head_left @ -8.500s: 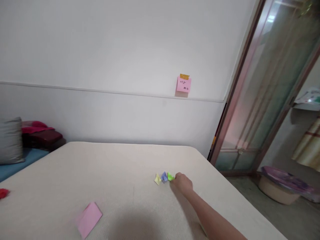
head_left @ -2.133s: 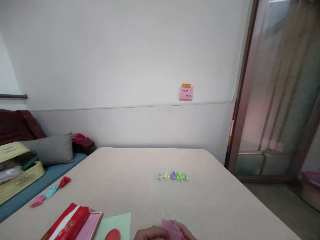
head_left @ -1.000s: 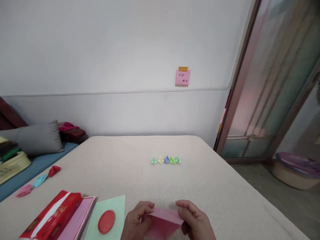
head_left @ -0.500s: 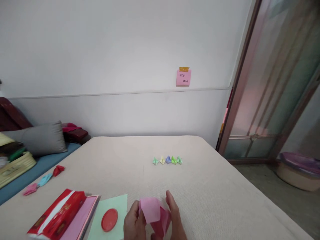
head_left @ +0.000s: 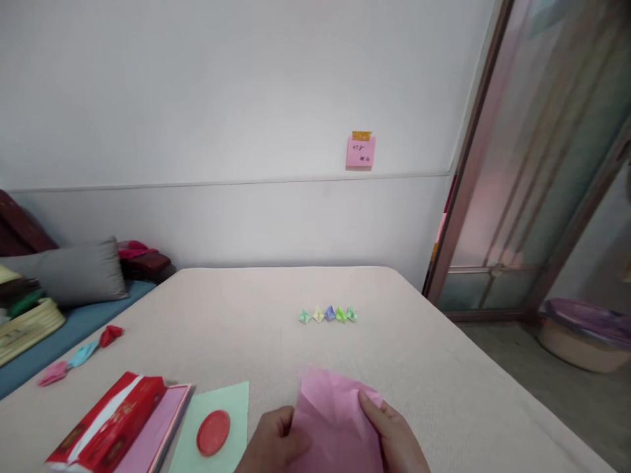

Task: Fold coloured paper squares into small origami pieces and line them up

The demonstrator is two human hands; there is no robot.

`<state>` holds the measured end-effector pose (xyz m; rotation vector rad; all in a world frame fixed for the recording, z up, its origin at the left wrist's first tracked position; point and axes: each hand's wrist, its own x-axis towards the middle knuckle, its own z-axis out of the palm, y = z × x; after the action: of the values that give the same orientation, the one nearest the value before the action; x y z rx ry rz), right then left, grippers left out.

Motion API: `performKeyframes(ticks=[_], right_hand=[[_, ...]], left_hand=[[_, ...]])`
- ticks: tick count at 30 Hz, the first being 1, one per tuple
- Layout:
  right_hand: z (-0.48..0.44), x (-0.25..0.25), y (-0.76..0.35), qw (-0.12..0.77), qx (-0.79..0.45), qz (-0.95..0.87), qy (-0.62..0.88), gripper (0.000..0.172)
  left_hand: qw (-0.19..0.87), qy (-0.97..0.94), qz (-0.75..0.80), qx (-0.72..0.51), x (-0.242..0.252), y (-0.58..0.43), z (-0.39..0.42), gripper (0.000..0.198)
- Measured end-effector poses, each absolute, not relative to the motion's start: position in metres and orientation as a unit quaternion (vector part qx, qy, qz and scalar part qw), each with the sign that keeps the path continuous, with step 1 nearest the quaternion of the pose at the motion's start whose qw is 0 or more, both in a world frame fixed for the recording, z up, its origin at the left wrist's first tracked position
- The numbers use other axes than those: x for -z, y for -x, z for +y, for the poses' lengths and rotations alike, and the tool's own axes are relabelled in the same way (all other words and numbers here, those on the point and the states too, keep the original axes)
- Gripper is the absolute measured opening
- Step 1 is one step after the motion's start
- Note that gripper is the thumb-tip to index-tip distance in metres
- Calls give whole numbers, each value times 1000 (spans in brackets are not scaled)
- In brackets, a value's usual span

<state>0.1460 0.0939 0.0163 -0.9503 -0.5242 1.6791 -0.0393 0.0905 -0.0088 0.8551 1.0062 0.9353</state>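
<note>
Pinching creased pink paper (head_left: 338,424) at its left edge with the left hand (head_left: 276,439) and right edge with the right hand (head_left: 398,437), with its long axis unclear

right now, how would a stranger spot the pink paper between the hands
Start at the big pale table and look low, right of the green sheet. There the left hand and right hand grip the pink paper. Only it is held, unlike the pink wall note and the pink sheet under the red packet.
</note>
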Motion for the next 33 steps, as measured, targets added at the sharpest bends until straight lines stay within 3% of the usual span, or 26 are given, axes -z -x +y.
performKeyframes(ticks=[4, 6, 13, 20, 23, 28, 33], right_hand=[[95, -10, -148, 519, -699, -273, 410, 30], [97, -4, -147, 503, -689, -304, 424, 31], [101, 4, -144, 512, -675, -327, 418, 33], [98, 4, -140, 495, -721, -330, 355, 31], [98, 5, -141, 495, -691, -345, 398, 29], [95, -5, -150, 515, -613, -390, 455, 59], [91, -16, -158, 441, -610, -531, 389, 26]], left_hand=[[661, -459, 428, -411, -2, 40, 89, 30], [638, -473, 446, -412, -5, 37, 87, 25], [733, -293, 356, -500, -1, 30, 86, 30], [677, -263, 412, -550, -7, 43, 88, 31], [664, -287, 430, -540, -6, 46, 88, 33], [633, -304, 464, -540, -13, 49, 87, 36], [686, -273, 401, -542, -15, 46, 86, 32]])
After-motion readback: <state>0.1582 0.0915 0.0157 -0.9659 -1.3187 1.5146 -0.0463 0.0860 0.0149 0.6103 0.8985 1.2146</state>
